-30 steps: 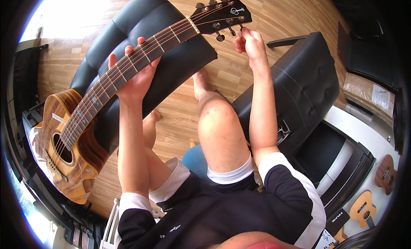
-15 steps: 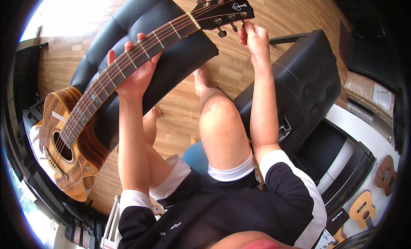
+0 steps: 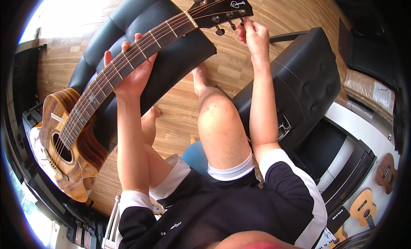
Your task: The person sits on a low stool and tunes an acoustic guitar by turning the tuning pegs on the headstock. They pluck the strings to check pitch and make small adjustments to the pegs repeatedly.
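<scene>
An acoustic guitar [image 3: 72, 165] with streaked brown wood lies tilted at the left, its neck rising to the upper right. My left hand [image 3: 135, 75] cradles the neck [image 3: 154, 39] from beneath, fingertips showing beyond the far edge. At the black headstock [image 3: 218, 9], my right hand [image 3: 254, 39] pinches one of the lower tuning pegs [image 3: 242, 22] between thumb and finger, with the other fingers curled.
Black padded seats [image 3: 107, 39] [image 3: 299, 73] stand on both sides over a wooden floor [image 3: 167, 122]. A blue round object [image 3: 192, 157] is between my legs. Small wooden stringed instruments [image 3: 364, 208] and dark equipment [image 3: 329, 155] are at the right.
The guitar neck and headstock have risen slightly, and both my hands have shifted a little upward with them. My right fingers stay at the tuning peg.
</scene>
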`<control>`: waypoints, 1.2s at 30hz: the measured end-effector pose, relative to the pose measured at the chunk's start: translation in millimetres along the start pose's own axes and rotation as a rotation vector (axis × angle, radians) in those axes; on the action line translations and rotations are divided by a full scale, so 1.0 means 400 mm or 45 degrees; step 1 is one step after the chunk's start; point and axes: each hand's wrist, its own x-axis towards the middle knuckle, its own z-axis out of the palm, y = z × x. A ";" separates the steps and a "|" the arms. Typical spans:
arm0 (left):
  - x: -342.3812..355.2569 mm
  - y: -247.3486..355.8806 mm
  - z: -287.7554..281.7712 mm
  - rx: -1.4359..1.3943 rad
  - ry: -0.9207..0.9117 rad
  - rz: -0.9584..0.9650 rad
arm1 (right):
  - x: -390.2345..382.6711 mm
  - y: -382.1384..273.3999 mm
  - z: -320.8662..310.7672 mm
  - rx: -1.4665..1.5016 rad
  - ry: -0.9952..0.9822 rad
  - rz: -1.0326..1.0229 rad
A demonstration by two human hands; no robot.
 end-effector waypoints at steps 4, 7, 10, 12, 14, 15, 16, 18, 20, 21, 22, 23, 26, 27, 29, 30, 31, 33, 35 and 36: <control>-0.001 -0.004 0.005 -0.005 0.005 0.006 | -0.020 -0.018 -0.003 -0.287 0.157 -0.351; -0.001 -0.003 0.004 -0.001 0.001 0.005 | -0.025 -0.027 -0.003 -0.307 0.175 -0.362; 0.000 -0.002 0.002 0.005 0.021 0.012 | -0.013 -0.004 -0.006 -0.345 0.123 -0.251; 0.001 -0.001 0.001 0.010 0.020 0.012 | -0.009 0.005 -0.006 -0.356 0.115 -0.240; 0.001 -0.002 0.002 0.013 0.002 0.004 | -0.012 -0.003 -0.003 -0.344 0.166 -0.320; 0.002 -0.002 0.003 0.014 -0.006 0.002 | -0.018 -0.015 -0.002 -0.307 0.171 -0.340; 0.001 -0.002 0.005 0.013 -0.009 0.001 | -0.028 -0.030 -0.001 -0.269 0.177 -0.361; 0.001 -0.003 0.005 0.011 -0.013 -0.001 | -0.030 -0.035 0.000 -0.243 0.185 -0.388; 0.002 -0.003 0.004 0.007 -0.003 0.001 | -0.023 -0.027 0.000 -0.266 0.188 -0.401; 0.001 -0.003 0.004 0.005 0.007 0.006 | -0.024 -0.028 0.000 -0.284 0.196 -0.402; 0.000 -0.004 0.004 -0.001 0.027 0.015 | -0.025 -0.030 0.001 -0.302 0.205 -0.402; -0.001 -0.003 0.004 -0.005 0.036 0.017 | -0.026 -0.031 0.001 -0.319 0.213 -0.402; -0.002 -0.003 0.005 -0.014 0.058 0.021 | -0.027 -0.035 0.002 -0.324 0.209 -0.364; -0.002 -0.003 0.006 -0.016 0.072 0.026 | -0.025 -0.025 0.001 -0.357 0.199 -0.353; -0.002 -0.006 0.011 -0.016 0.108 0.043 | -0.014 0.003 -0.003 -0.424 0.178 -0.330; -0.002 -0.007 0.013 -0.013 0.115 0.047 | -0.010 0.006 -0.003 -0.404 0.151 -0.298; -0.001 -0.008 0.014 -0.008 0.096 0.039 | -0.007 0.008 -0.004 -0.384 0.125 -0.267; -0.002 -0.007 0.017 -0.001 0.078 0.034 | -0.014 -0.006 0.001 -0.322 0.130 -0.283; -0.004 -0.007 0.018 0.003 0.077 0.036 | -0.034 -0.048 0.006 -0.238 0.193 -0.377; -0.004 -0.007 0.019 0.006 0.076 0.036 | -0.032 -0.044 0.006 -0.239 0.177 -0.404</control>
